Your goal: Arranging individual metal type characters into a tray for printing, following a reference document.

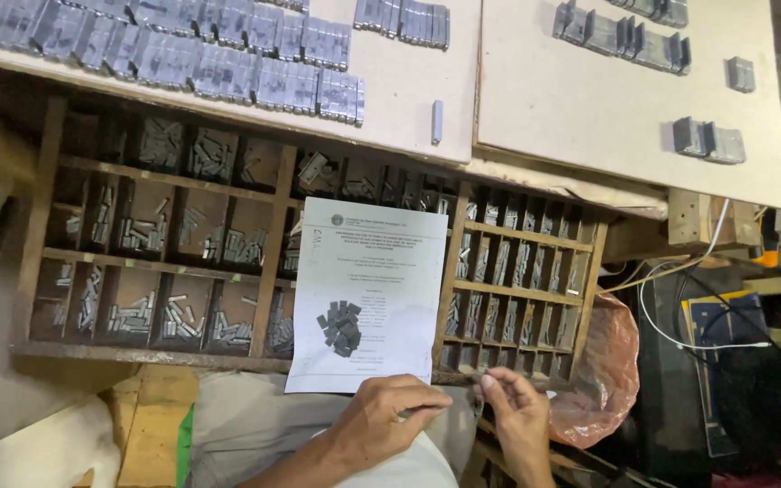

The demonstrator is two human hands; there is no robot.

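My left hand (389, 414) is curled around a thin grey metal strip (430, 412) at the bottom edge of a printed paper sheet (368, 271). My right hand (519, 417) is just to its right, thumb and forefinger pinched on a small metal piece (482, 383) at the strip's right end; the piece is mostly hidden. A small heap of grey metal type pieces (341, 327) lies on the lower part of the sheet. The sheet rests on a wooden compartment tray (264, 271) filled with metal type.
Two pale boards (409, 81) above the tray carry rows of grey metal blocks (228, 63) and a few loose blocks (707, 140). An orange plastic bag (603, 370) hangs right of the tray, with white cables (680, 334) beyond. A wooden box (151, 425) sits at lower left.
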